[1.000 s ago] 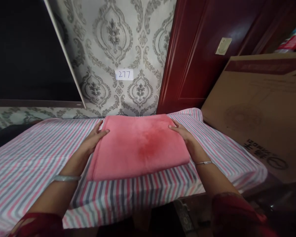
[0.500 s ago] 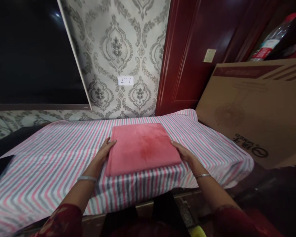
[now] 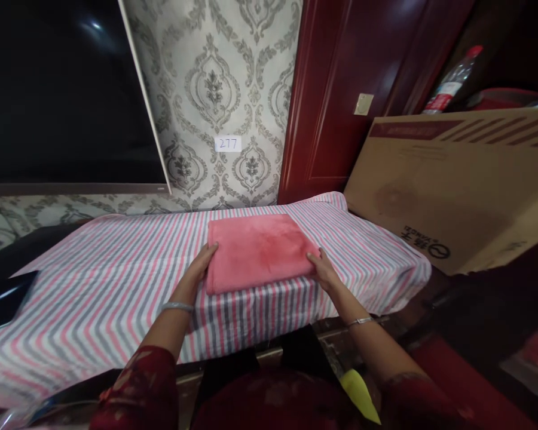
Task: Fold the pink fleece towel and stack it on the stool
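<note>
A folded pink plush cloth [image 3: 260, 254] lies flat on the striped sheet [image 3: 147, 263], close to the front edge of the surface. My left hand [image 3: 201, 263] grips its left side, the thumb resting on top by the corner fold. At the right side my right hand [image 3: 323, 269] holds the edge, with thumb on top and the other fingers along the side and partly hidden. The cloth's layers show as a thick rounded border on the left. Its underside is out of sight.
A large cardboard box [image 3: 457, 185] leans at the right, with a red-capped bottle [image 3: 451, 86] behind it. On the left a dark screen [image 3: 67, 95] hangs above the surface, and a black flat object [image 3: 9, 298] lies at its left end. A yellow item [image 3: 361, 394] is below the front edge.
The view has shifted a little, so the cloth and both hands appear higher and smaller. Both hands stay at the cloth's sides; a finger of my right hand now shows raised at the edge.
</note>
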Demonstrator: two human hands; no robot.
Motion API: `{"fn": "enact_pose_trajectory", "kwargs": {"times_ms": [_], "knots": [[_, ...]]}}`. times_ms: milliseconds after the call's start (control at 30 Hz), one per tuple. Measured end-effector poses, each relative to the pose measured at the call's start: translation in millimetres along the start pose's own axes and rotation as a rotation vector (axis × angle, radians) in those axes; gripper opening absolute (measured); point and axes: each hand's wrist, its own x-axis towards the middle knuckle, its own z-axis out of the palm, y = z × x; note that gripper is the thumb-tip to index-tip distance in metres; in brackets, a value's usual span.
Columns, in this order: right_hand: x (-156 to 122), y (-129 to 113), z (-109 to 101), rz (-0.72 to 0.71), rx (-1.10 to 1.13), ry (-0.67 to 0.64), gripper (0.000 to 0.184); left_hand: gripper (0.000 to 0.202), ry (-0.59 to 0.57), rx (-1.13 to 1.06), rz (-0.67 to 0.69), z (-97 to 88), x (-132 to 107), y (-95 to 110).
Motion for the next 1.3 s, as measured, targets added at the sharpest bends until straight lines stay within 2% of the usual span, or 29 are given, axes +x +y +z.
{"fn": "enact_pose_trajectory", "kwargs": {"times_ms": [67,167,333,533,633,767,833,933,1033,1133,1233,1300], "knots": [[-2.1,-0.4,3.3,-0.048,-0.146,0.092,0.063,0.041,0.069,-0.016,0.015,-1.0,3.3,-4.4],[-2.6,0.1,3.5,-0.108,-0.267,0.109,0.057,0.036,0.117,-0.023,0.054,-3.0,5.1,-10.3],[7.4,-3.0,-4.1,-0.225,-0.447,0.161,0.050,0.042,0.113,0.009,0.080,-2.9,-3.5,-10.5],[25.7,-5.5,-10.9,-0.318,-0.659,0.250,0.035,0.055,0.230,0.204,0.169,-1.5,-11.1,-7.9],[29.3,-0.6,-13.8,-0.332,-0.690,0.231,0.033,0.066,0.187,0.216,0.177,-3.4,-11.1,-12.2],[31.0,7.0,-18.1,-0.323,-0.652,0.171,0.037,0.067,0.173,0.209,0.179,-5.4,-11.1,-17.4],[32.1,9.7,-19.9,-0.303,-0.619,0.144,0.042,0.065,0.213,0.218,0.162,-5.3,-11.3,-17.3],[34.2,11.4,-22.6,-0.273,-0.585,0.129,0.046,0.056,0.204,0.173,0.121,-4.3,-12.7,-13.6],[35.8,11.3,-26.0,-0.249,-0.572,0.145,0.047,0.044,0.214,0.149,0.134,-2.6,-17.2,-8.7],[37.1,8.6,-28.6,-0.222,-0.581,0.115,0.049,0.045,0.219,0.140,0.147,0.4,-25.3,-5.4],[38.8,2.1,-28.1,-0.224,-0.730,0.034,0.046,0.054,0.168,0.129,0.121,3.2,-32.3,-4.8],[39.8,-3.3,-26.5,-0.288,-0.897,0.031,0.041,0.057,0.170,0.150,0.117,3.7,-33.7,-6.0]]}}
